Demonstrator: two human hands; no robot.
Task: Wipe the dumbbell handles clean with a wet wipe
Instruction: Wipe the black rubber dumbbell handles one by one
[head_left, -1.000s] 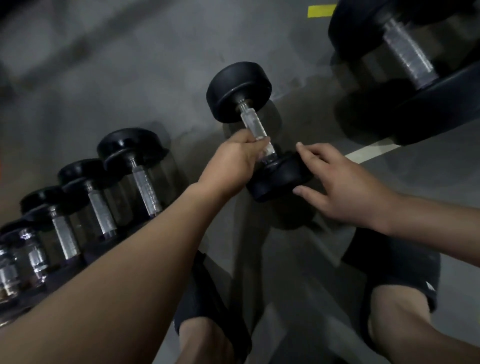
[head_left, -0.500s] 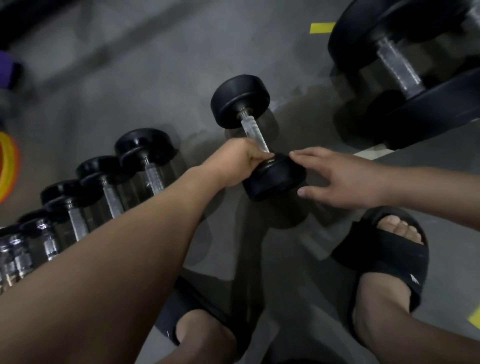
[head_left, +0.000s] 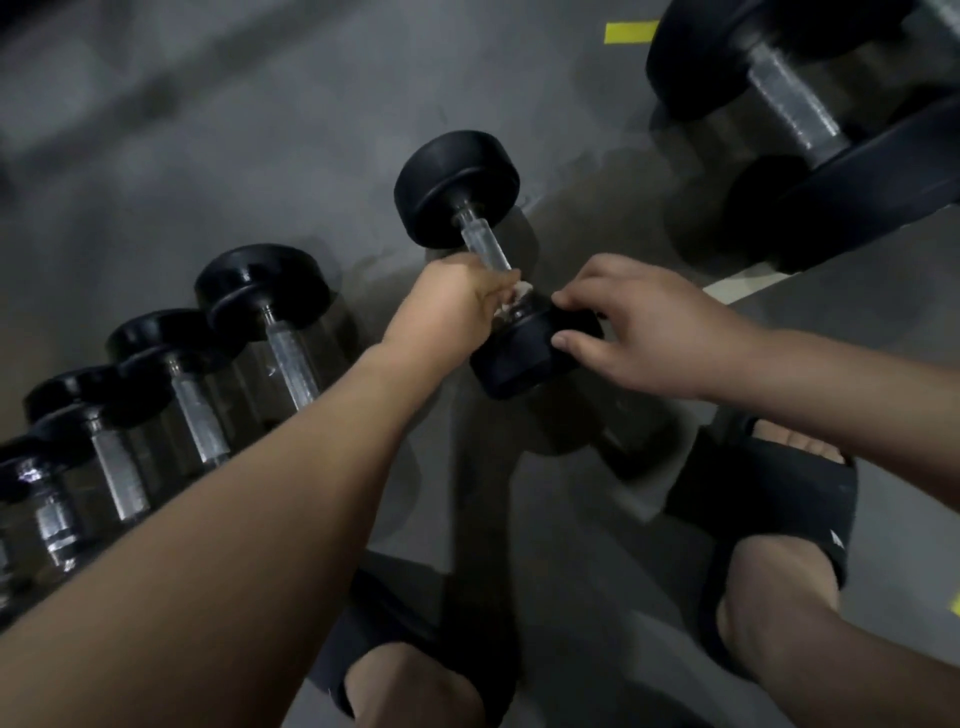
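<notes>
- The black rubber-headed dumbbell (head_left: 457, 187) lies on the grey floor (head_left: 311, 130), its long axis running 11 o'clock to 5 o'clock.
- The left hand (head_left: 447, 306) is curled round the chrome handle (head_left: 483, 244) at its near end, with a white wet wipe (head_left: 521, 290) peeking out.
- The right hand (head_left: 649, 322) clasps the near head from 3 o'clock; the bare handle lies toward 11 o'clock.

Gym weights area. Evidence: row of black round-headed dumbbells with chrome knurled handles (head_left: 260, 286) lined side by side on bare grey floor (head_left: 260, 156); one more black chrome-handled dumbbell (head_left: 457, 187) lying apart from row; far larger black dumbbell (head_left: 789, 104) top right; short yellow tape mark (head_left: 629, 31) and pale painted line (head_left: 748, 288) on floor.
</notes>
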